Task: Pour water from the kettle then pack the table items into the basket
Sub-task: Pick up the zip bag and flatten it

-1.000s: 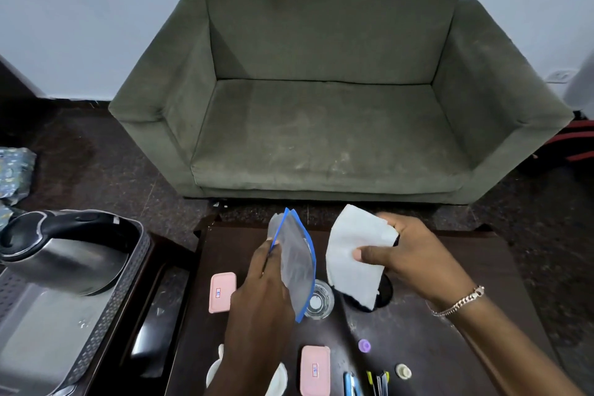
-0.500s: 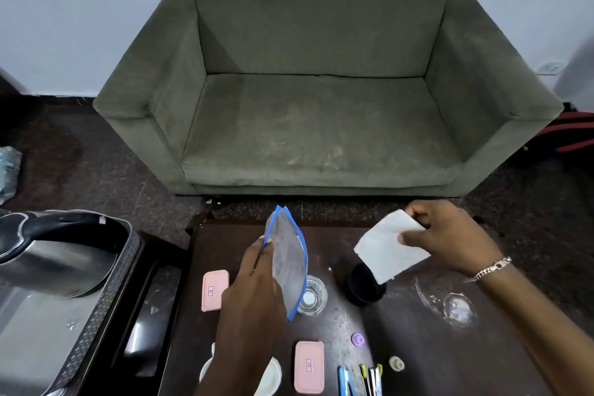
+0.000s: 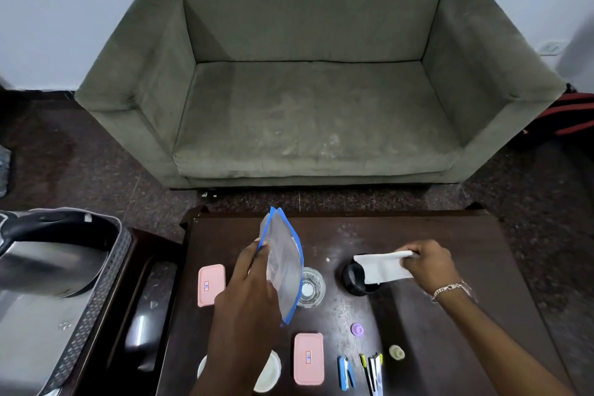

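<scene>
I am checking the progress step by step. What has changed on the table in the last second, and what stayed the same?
The right hand carried the white paper napkin away from the zip bag, rightward and down, to just above the black cup. Nothing was taken or released. The left hand keeps its grip on the bag; the glass and pink boxes stayed put.

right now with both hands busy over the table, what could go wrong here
1. The left hand holds the blue-edged zip bag just above the clear glass; a swing could tip the glass and possibly spill.
2. The right hand holds a white tissue at the black cup; a tug might topple it.
3. The right forearm reaches over the small purple cap and pens, and could sweep them off.
</scene>
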`<state>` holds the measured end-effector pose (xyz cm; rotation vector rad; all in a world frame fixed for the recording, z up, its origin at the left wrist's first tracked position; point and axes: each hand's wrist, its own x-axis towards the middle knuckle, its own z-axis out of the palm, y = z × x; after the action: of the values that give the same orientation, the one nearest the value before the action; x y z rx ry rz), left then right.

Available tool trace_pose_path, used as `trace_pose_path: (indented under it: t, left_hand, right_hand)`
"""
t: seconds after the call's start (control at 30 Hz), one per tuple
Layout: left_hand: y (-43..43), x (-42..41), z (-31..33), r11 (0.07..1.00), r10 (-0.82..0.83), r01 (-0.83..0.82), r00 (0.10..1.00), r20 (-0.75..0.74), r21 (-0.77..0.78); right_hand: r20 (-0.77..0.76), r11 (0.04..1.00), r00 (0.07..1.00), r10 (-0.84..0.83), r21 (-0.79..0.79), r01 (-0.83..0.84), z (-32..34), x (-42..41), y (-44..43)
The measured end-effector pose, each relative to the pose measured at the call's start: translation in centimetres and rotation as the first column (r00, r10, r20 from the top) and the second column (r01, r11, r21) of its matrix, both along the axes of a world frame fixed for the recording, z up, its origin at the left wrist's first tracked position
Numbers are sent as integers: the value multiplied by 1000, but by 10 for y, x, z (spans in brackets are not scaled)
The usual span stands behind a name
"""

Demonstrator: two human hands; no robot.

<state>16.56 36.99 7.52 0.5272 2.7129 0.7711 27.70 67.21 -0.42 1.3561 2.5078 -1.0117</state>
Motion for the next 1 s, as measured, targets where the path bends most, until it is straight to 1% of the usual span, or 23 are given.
trace_pose_path:
  t: [0.07, 0.1, 0.17, 0.23, 0.27, 0.33, 0.43, 0.5, 0.53, 0.57, 0.6, 0.63, 0.67, 0.7, 0.73, 0.77, 0.8, 0.83, 0.87, 0.9, 0.93, 1.0]
  left_hand:
    - [1, 2, 4, 1000, -20, 20, 1000, 3, 6]
    - [2, 2, 6, 998, -69, 69, 998, -13, 1]
    - [4, 3, 7, 989, -147, 145, 984, -101, -23]
    - [5, 3, 7, 985, -175, 173, 973, -152, -26]
    - [6, 4, 6, 986, -169, 169, 978, -121, -10]
    - [6, 3, 3, 997, -73, 75, 996, -57, 36]
    - [2, 4, -1, 996, -17, 25, 995, -96, 82]
    - [2, 4, 2, 992, 24, -12, 996, -87, 128]
    - [2, 4, 4, 989, 39, -27, 996, -82, 145]
    - [1, 4, 5, 985, 58, -45, 996, -74, 166]
    - [1, 4, 7, 980, 81, -70, 995, -53, 184]
    - [1, 5, 9, 975, 97, -88, 995, -32, 204]
    - [2, 5, 11, 969, 105, -99, 994, -11, 225]
    - [3, 5, 12, 964, 114, -110, 994, 0, 243]
    - [4, 5, 13, 959, 125, -120, 992, -1, 256]
    - [6, 6, 16, 955, 133, -127, 991, -6, 270]
    - [8, 6, 19, 951, 140, -131, 990, -14, 281]
    - [9, 6, 21, 947, 148, -137, 989, -17, 289]
    - [10, 6, 24, 942, 161, -153, 987, -4, 298]
    - [10, 6, 27, 935, 180, -177, 984, 21, 307]
    - [10, 6, 29, 926, 194, -196, 980, 39, 322]
    - [7, 3, 34, 907, 196, -191, 980, 25, 376]
  right_hand:
    - [73, 1000, 997, 27, 11, -28, -14, -6, -3]
    - [105, 999, 994, 36, 26, -39, -20, -10, -5]
    - [164, 996, 986, 39, 67, -50, -31, -19, -13]
    - [202, 990, 978, 56, 114, -81, -42, -28, -22]
    - [220, 986, 973, 71, 131, -102, -48, -32, -27]
    - [251, 974, 962, 112, 162, -156, -59, -36, -35]
    - [268, 954, 949, 166, 199, -223, -55, -35, -42]
    - [271, 930, 948, 165, 276, -241, -38, -28, -46]
    - [230, 908, 959, 168, 342, -241, -26, -22, -50]
    - [110, 898, 979, 173, 390, -202, -11, -16, -57]
    - [-81, 914, 980, 183, 381, -139, 9, -9, -67]
    - [-284, 946, 939, 191, 309, -99, 30, -2, -80]
    - [-447, 967, 869, 211, 225, -119, 51, 5, -95]
    - [-540, 967, 802, 254, 168, -193, 70, 10, -112]
    - [-559, 946, 764, 322, 164, -278, 83, 14, -129]
    - [-526, 914, 748, 405, 210, -347, 92, 17, -143]
    - [-451, 870, 744, 492, 291, -399, 95, 18, -155]
    - [-346, 817, 750, 564, 366, -445, 95, 16, -164]
    - [-236, 778, 766, 598, 398, -486, 96, 14, -169]
    - [-161, 763, 782, 602, 405, -504, 95, 10, -171]
    - [-137, 762, 791, 596, 405, -505, 94, 7, -169]
    - [-200, 768, 773, 602, 409, -492, 96, 0, -161]
